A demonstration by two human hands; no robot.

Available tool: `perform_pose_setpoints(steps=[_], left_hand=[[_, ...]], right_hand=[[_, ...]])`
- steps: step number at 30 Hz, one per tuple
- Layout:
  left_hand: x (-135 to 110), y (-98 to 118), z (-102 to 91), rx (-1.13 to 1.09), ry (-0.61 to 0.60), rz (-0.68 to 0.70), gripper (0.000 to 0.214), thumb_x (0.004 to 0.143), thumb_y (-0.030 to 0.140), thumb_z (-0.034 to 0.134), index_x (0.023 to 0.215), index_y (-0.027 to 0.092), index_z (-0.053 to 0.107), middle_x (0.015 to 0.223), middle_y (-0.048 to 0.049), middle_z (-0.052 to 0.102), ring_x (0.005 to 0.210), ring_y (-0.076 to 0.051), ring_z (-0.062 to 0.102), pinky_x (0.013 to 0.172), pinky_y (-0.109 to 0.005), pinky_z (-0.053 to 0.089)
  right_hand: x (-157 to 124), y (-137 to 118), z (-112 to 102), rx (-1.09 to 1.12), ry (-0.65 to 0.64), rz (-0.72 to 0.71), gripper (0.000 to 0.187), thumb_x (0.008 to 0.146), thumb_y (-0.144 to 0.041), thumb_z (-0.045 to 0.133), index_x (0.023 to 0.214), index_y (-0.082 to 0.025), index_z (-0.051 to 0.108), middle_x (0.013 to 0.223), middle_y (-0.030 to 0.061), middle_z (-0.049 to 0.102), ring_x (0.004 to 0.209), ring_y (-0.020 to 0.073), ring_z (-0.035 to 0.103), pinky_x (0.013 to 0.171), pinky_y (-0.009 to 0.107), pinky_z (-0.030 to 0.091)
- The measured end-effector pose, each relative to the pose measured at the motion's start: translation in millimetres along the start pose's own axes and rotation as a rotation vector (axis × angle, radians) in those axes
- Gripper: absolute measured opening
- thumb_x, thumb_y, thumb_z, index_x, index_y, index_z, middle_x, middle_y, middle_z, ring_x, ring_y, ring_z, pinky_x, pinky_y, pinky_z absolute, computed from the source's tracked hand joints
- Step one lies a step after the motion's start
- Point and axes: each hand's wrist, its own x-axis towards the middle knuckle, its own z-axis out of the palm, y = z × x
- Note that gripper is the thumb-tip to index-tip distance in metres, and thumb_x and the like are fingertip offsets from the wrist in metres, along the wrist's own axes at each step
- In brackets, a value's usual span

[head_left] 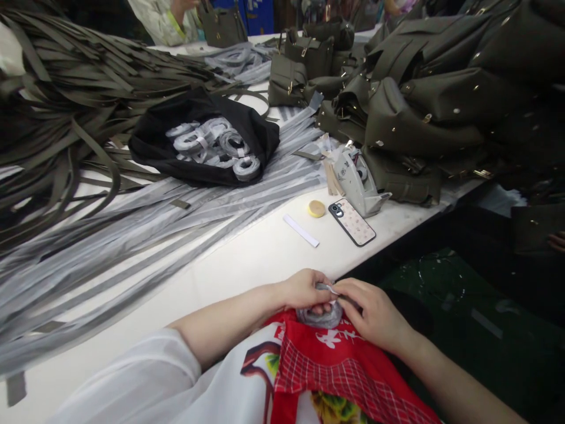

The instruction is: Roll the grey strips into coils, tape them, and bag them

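Coil at six o'clock of view, in front of apron. Left hand: fingers wrapped round coil. Right hand: fingers pinching at its upper edge, exact grip unclear. We advise firm left hold, turns flush. White strip at coil's eleven o'clock.

Nothing legible for certain. Red apron: big white characters on the chest, tilted and part-covered, can't read; small white print at its edge, too blurry. Tape dispenser: dark marks on the grey side, maybe handwriting, unreadable. Blue panel, back: pale marks, too small.
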Motion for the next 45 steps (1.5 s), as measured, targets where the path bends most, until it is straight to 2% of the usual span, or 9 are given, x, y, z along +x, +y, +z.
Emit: perform_pose_setpoints(steps=[3,7,11,14,18,22,29,36,45], left_hand=[[9,11,-10.0,-0.333,-0.027,-0.005,0.041,0.06,0.037,0.077,0.089,0.011,0.065,0.068,-0.0038,0.068,0.051,-0.009,0.055,0.054,-0.023,0.043],[22,28,-14.9,-0.422,0.026,0.058,0.043,0.061,0.042,0.079,0.086,0.01,0.066,0.066,-0.0041,0.068,0.046,-0.007,0.053,0.05,-0.02,0.041],[27,39,-17.8,-0.399,0.055,0.104,0.045,0.057,0.039,0.084,0.086,0.01,0.067,0.069,-0.0035,0.068,0.049,-0.007,0.054,0.051,-0.02,0.041],[26,42,-18.9,-0.39,0.089,0.135,0.043,0.055,0.036,0.085,0.083,0.01,0.066,0.069,-0.0035,0.068,0.05,-0.007,0.054,0.051,-0.02,0.041],[21,43,-14.2,-0.381,0.105,0.163,0.042,0.055,0.034,0.085,0.083,0.009,0.066,0.067,-0.0038,0.067,0.052,-0.008,0.054,0.052,-0.02,0.04],[20,40,-9.8,-0.352,0.138,0.177,0.039,0.057,0.033,0.083,0.083,0.01,0.065,0.064,-0.0024,0.065,0.05,-0.008,0.053,0.052,-0.02,0.039],[27,32,-15.5,-0.343,0.163,0.17,0.042,0.061,0.037,0.083,0.087,0.011,0.063,0.064,-0.0006,0.062,0.049,-0.008,0.051,0.048,-0.02,0.036],[32,51,-10.2,-0.3,0.209,0.308,0.049,0.067,0.049,0.079,0.089,0.011,0.059,0.067,-0.0022,0.063,0.047,-0.005,0.045,0.046,-0.019,0.029],[46,53,-14.4,-0.238,0.503,0.48,0.053,0.069,0.054,0.075,0.095,0.011,0.061,0.068,0.0,0.059,0.054,-0.006,0.046,0.053,-0.02,0.033]], right_hand=[[-7,-3,4,-0.177,0.086,-0.084,0.041,0.09,-0.015,0.049,0.13,-0.016,0.054,0.127,0.0144,0.062,0.116,0.0255,0.058,0.101,0.044,0.049],[-4,4,-2,-0.222,0.192,-0.127,0.043,0.089,-0.013,0.048,0.132,-0.015,0.052,0.129,0.0146,0.061,0.12,0.0257,0.056,0.103,0.044,0.047],[15,40,-46,-0.175,0.407,-0.088,0.027,0.089,-0.018,0.051,0.113,-0.021,0.064,0.111,0.0097,0.069,0.106,0.0239,0.063,0.095,0.039,0.051],[47,89,-95,-0.118,0.675,0.139,0.026,0.087,-0.032,0.054,0.107,-0.02,0.067,0.108,0.0117,0.07,0.103,0.0273,0.064,0.097,0.044,0.047],[104,147,-134,0.052,0.64,0.264,0.036,0.083,-0.044,0.05,0.097,-0.02,0.073,0.106,0.0117,0.073,0.104,0.0288,0.065,0.097,0.044,0.047],[140,167,-131,0.19,0.57,0.275,0.04,0.078,-0.053,0.053,0.071,-0.02,0.074,0.079,0.0093,0.076,0.082,0.0267,0.07,0.079,0.038,0.054],[114,166,-125,0.265,0.645,0.313,0.032,0.073,-0.048,0.062,0.069,-0.018,0.073,0.096,0.0118,0.075,0.096,0.0268,0.067,0.083,0.037,0.051],[88,169,-106,0.309,0.59,0.477,0.026,0.07,-0.041,0.064,0.055,-0.019,0.064,0.045,-0.0001,0.061,0.04,0.0164,0.056,0.043,0.027,0.042],[59,52,-56,0.668,0.372,0.315,0.037,0.082,-0.054,0.062,0.081,-0.017,0.068,0.054,-0.0024,0.057,0.05,0.0128,0.053,0.051,0.025,0.046]])
